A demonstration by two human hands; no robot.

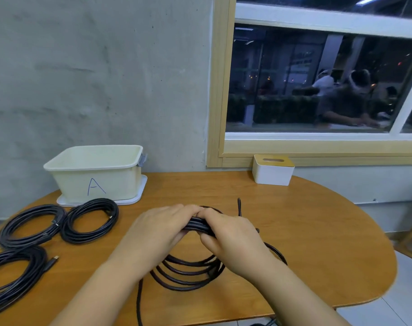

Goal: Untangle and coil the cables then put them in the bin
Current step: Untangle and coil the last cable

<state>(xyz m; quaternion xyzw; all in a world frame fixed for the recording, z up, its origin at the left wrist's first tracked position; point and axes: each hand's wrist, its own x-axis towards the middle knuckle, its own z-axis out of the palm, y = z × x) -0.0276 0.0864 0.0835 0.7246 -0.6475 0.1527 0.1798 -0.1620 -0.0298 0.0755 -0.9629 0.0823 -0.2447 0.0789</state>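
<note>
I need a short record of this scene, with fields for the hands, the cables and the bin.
left hand: grips the bundled loops
right hand: grips the same bundle
cable in hands: partly coiled, one end trailing off the table edge
coiled cables: three, lying on the table, left side
bin: marked A, against the wall; inside hidden

On the table (306, 231) in front of me, the bin (94, 177) stands at the far left on a tray (139, 196), against the wall. Just before it lie two coiled cables (89, 221) side by side, and a third coil (14, 276) lies nearer, at the left edge. In the middle, my left hand (158, 228) and right hand (233, 236) meet on the cable (188, 271). A box (273, 170) stands far behind, under the window.
</note>
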